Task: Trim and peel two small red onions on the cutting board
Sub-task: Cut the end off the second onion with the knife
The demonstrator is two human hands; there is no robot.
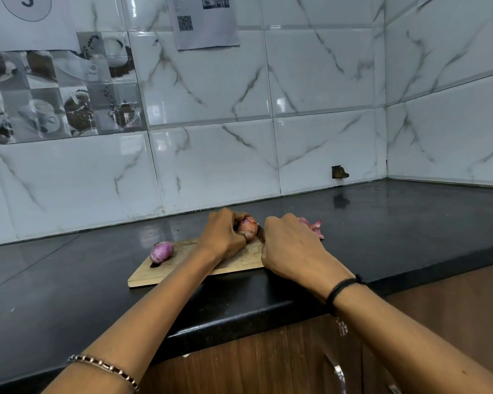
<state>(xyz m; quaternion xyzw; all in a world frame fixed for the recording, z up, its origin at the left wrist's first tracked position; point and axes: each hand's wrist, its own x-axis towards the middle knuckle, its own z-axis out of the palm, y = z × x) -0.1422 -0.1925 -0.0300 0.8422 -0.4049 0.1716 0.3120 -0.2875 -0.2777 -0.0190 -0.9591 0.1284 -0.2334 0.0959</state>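
One onion (248, 227) sits in left hand (222, 237), knife (261, 235) in right hand (291, 248).

Open desk (410, 223) stretches left and right of the cutting board (182, 270) — a peeled onion (162, 251) sits on its left end, loose skins (315, 226) lie just beyond its right end, and the tiled wall (239, 166) closes the back.

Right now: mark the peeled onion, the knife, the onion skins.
peeled onion (162, 252): head view, middle of its purple body.
knife (261, 235): head view, the visible strip of blade.
onion skins (315, 225): head view, middle of the pink pile.
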